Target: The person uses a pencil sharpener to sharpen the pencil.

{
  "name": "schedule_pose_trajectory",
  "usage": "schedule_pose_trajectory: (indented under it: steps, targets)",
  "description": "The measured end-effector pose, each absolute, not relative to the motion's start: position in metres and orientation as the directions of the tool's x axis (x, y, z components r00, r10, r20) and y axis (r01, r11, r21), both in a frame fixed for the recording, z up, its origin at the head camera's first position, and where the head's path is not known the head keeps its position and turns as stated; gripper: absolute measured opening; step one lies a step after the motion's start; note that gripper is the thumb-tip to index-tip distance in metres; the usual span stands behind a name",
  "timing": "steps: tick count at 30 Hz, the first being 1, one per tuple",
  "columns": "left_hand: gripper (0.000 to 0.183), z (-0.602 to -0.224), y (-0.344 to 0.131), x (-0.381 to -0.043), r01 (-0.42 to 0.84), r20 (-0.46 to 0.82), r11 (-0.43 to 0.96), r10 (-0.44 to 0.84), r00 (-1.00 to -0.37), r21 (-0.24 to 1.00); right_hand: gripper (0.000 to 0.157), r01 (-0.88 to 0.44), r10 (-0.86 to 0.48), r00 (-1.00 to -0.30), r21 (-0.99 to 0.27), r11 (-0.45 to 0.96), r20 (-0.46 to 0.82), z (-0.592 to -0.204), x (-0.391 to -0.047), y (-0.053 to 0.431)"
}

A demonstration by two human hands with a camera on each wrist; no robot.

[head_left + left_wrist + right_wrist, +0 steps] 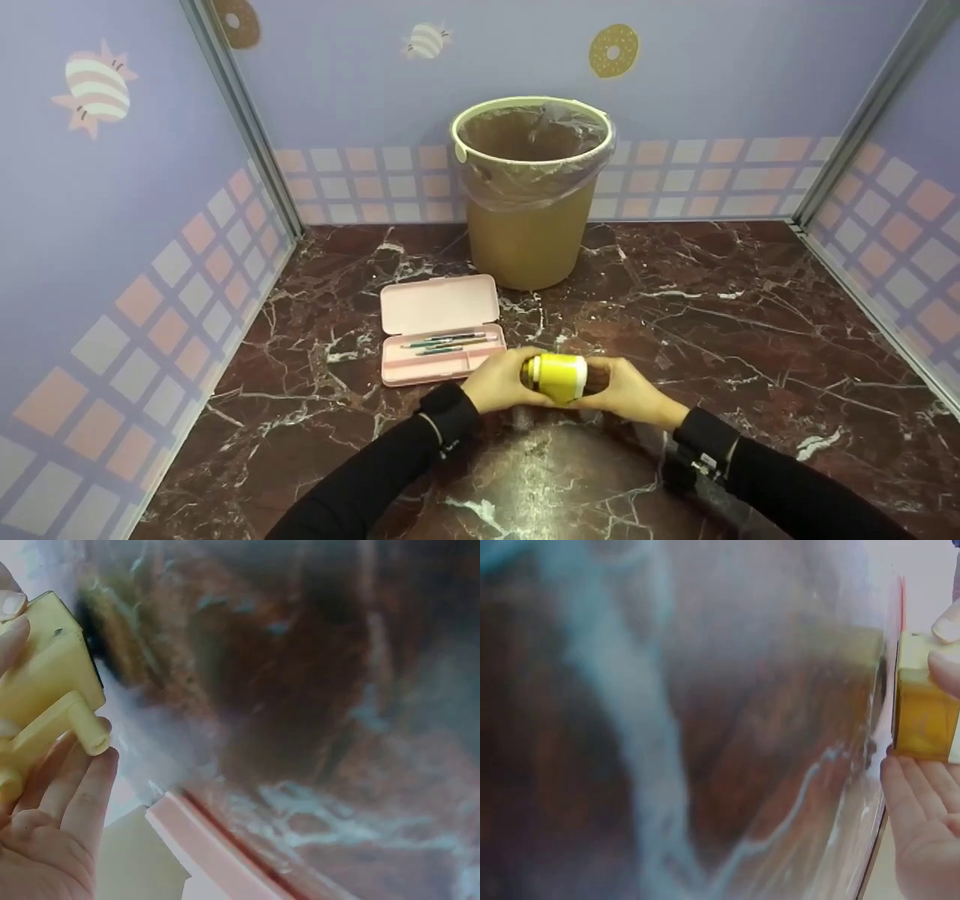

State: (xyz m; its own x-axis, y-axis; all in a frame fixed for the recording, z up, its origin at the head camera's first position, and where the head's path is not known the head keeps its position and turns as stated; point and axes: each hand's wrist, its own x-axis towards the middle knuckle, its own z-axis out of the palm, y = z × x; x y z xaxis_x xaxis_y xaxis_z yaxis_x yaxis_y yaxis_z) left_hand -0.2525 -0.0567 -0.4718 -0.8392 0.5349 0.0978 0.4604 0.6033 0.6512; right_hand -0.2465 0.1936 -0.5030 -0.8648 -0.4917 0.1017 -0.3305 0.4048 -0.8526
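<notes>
Both hands hold a small yellow hand-crank pencil sharpener (557,377) just above the marbled tabletop. My left hand (501,381) grips its left end. In the left wrist view, the bent crank handle (71,720) juts out over the spread fingers, with fingertips on the body above. On the other end is my right hand (628,393), its thumb and fingers curved about the sharpener's right side. The right wrist view shows an amber see-through part (922,716) between fingertips above and the fingers below.
An open pink pencil case (439,306) lies left of the hands, with several pencils (450,342) in its tray. Behind stands a tan bin (529,244) lined with a clear bag. Patterned panels (360,90) wall the table at the back and sides.
</notes>
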Motion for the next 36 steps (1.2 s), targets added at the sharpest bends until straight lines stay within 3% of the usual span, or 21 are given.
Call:
schedule_pose_trajectory:
  steps: [7, 14, 20, 23, 29, 36]
  targets:
    - [0.070, -0.452, -0.067, -0.265, 0.420, 0.119, 0.582, 0.483, -0.867, 0.696, 0.062, -0.211, -0.274, -0.959, -0.829, 0.518, 0.072, -0.503, -0.257, 0.226]
    - [0.072, -0.432, -0.092, -0.294, 0.386, 0.173, 0.690, 0.360, -0.917, 0.612, 0.063, -0.088, -0.022, -0.995, -0.798, 0.596, 0.093, -0.498, -0.272, 0.265]
    - [0.078, -0.426, -0.118, -0.324, 0.345, 0.260, 0.866, 0.262, -0.929, 0.362, 0.064, 0.049, 0.196, -0.975, -0.758, 0.650, 0.105, -0.496, -0.278, 0.291]
    - [0.083, -0.427, -0.129, -0.335, 0.283, 0.239, 0.924, 0.224, -0.945, 0.256, 0.064, 0.098, 0.272, -0.956, -0.753, 0.651, 0.110, -0.497, -0.280, 0.300]
    - [0.086, -0.424, -0.140, -0.345, 0.222, 0.156, 0.950, 0.190, -0.969, 0.220, 0.063, 0.207, 0.403, -0.911, -0.748, 0.630, 0.087, -0.499, -0.282, 0.313]
    - [0.085, -0.418, -0.142, -0.352, 0.191, 0.130, 0.959, 0.167, -0.977, 0.208, 0.073, 0.283, 0.466, -0.883, -0.730, 0.622, 0.055, -0.496, -0.289, 0.321]
